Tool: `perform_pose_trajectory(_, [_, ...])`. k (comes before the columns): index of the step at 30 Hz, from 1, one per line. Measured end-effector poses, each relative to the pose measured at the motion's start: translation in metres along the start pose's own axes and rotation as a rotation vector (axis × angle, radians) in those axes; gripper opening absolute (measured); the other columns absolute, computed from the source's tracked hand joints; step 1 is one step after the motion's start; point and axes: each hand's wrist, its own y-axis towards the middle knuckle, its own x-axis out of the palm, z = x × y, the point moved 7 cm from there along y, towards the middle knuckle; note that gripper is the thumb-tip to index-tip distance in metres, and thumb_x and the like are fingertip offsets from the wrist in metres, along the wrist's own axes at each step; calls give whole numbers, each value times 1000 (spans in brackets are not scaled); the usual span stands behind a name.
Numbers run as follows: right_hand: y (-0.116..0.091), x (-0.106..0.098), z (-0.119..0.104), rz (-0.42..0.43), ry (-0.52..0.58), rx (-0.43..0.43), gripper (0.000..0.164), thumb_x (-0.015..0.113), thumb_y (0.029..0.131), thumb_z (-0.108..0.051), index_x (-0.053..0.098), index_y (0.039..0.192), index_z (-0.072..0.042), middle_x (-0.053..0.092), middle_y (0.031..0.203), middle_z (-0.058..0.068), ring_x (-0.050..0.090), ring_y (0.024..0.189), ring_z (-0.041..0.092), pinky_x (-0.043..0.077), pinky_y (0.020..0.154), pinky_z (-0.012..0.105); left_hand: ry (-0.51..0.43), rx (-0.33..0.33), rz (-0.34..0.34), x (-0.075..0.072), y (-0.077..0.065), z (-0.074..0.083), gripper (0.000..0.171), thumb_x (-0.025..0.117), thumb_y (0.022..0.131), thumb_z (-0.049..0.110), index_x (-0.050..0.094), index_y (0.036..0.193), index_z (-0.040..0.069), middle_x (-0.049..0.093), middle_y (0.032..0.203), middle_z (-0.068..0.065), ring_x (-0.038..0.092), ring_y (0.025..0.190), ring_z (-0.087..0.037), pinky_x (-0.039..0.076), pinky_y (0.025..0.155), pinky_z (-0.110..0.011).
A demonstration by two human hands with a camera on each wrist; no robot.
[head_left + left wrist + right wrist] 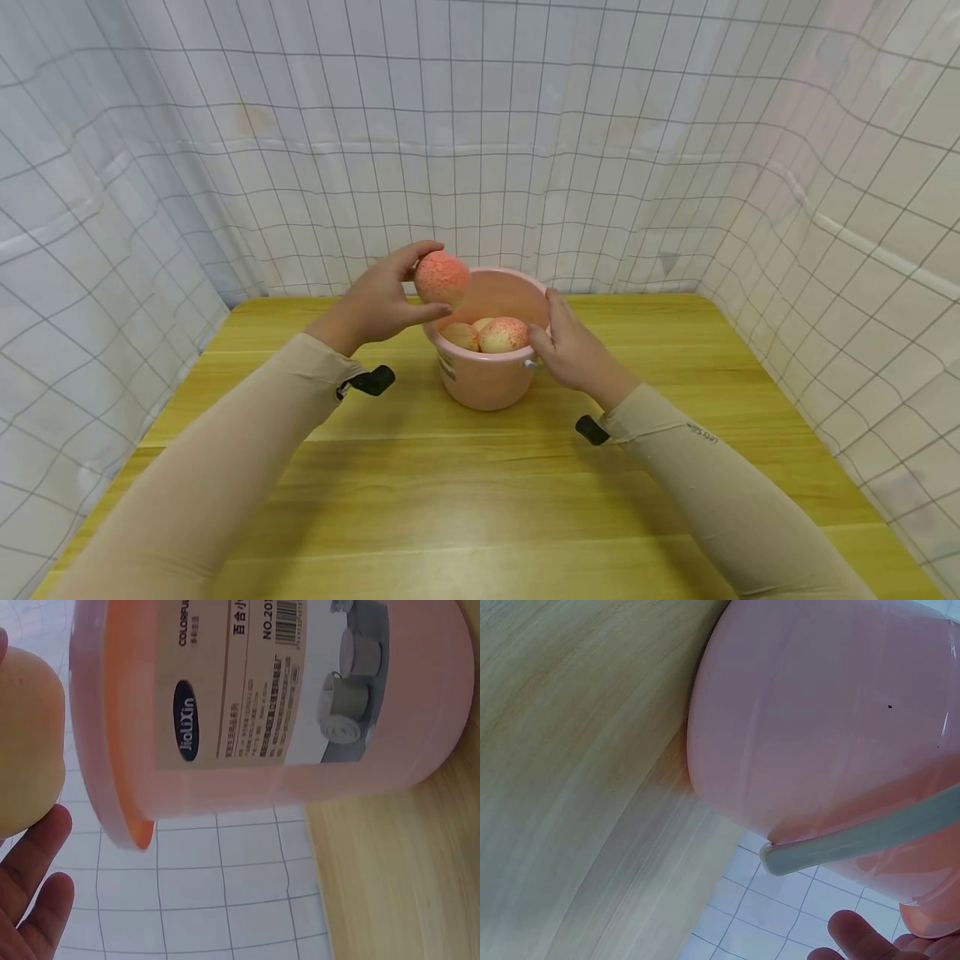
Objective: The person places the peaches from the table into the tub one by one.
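Note:
A pink bucket (487,387) stands upright on the table, with several peaches (503,334) inside it. Above the bucket's left rim, my left hand (386,292) grips a red-and-yellow peach (442,278) between thumb and fingers. The pale side of that peach (30,742) shows in the left wrist view, beside the bucket's labelled wall (225,787). My right hand (573,346) holds the bucket's right rim, thumb on the inner side and fingers outside. In the right wrist view a grey-white handle (855,836) hangs along the bucket's outside.
The wooden table (465,492) extends in front of the bucket and to both sides. A white grid-patterned curtain (480,150) surrounds the table at the back and sides. Black wrist devices (375,381) sit at both sleeve cuffs.

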Motion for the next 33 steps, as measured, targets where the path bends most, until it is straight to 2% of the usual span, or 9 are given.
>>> perform_pose_trajectory(11, [0, -1, 0, 5, 20, -17, 80, 40, 108, -40, 6, 167, 2, 17, 173, 26, 31, 157, 40, 32, 125, 57, -22, 5, -31, 14, 6, 7, 83, 89, 87, 28, 45, 156, 14, 61, 146, -9, 64, 128, -32, 57, 97, -52])
perform_pose_trajectory(22, [0, -1, -1, -1, 19, -13, 80, 41, 109, -38, 5, 167, 2, 16, 173, 26, 29, 158, 39, 31, 126, 57, -17, -5, -44, 26, 11, 5, 86, 89, 87, 32, 43, 158, 17, 60, 145, -7, 63, 130, -29, 55, 105, -50])
perform_pose_trajectory(33, [0, 0, 1, -7, 2, 6, 82, 38, 108, -43, 3, 168, 1, 11, 175, 24, 25, 160, 38, 29, 127, 57, -20, -4, -53, 31, 14, 5, 88, 88, 87, 34, 41, 160, 16, 60, 147, -6, 61, 132, -27, 53, 109, -48])
